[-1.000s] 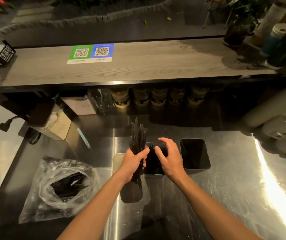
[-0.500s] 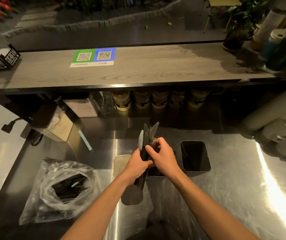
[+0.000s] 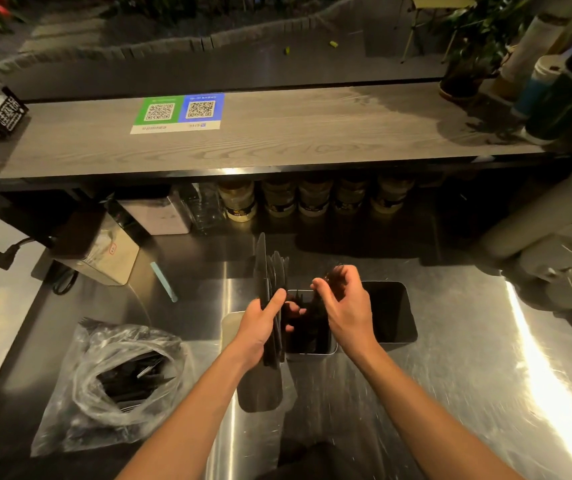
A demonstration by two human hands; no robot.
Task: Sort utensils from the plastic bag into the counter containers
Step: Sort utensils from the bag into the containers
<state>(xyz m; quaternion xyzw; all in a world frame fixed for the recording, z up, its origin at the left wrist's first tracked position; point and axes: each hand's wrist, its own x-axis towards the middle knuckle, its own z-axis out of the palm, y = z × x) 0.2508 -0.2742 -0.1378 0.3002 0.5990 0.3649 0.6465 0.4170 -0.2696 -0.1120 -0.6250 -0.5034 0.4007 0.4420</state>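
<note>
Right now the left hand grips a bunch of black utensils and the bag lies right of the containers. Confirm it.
Not quite: the bag lies left of the containers, not right, as the head view shows. The rest holds: the left hand grips a bunch of black utensils.

The counter (image 3: 450, 375) under my arms is brushed steel, glossy, with hard glare at 3 o'clock. At 8 o'clock the bag (image 3: 80, 420) is clear, crinkled plastic, shiny on its folds. The utensils (image 3: 266, 268) in my left hand (image 3: 260, 327) look like smooth, dull black plastic. The containers (image 3: 312, 352) at centre have bright metal rims. At 12 o'clock the shelf (image 3: 312, 133) is matt, grained wood.
</note>
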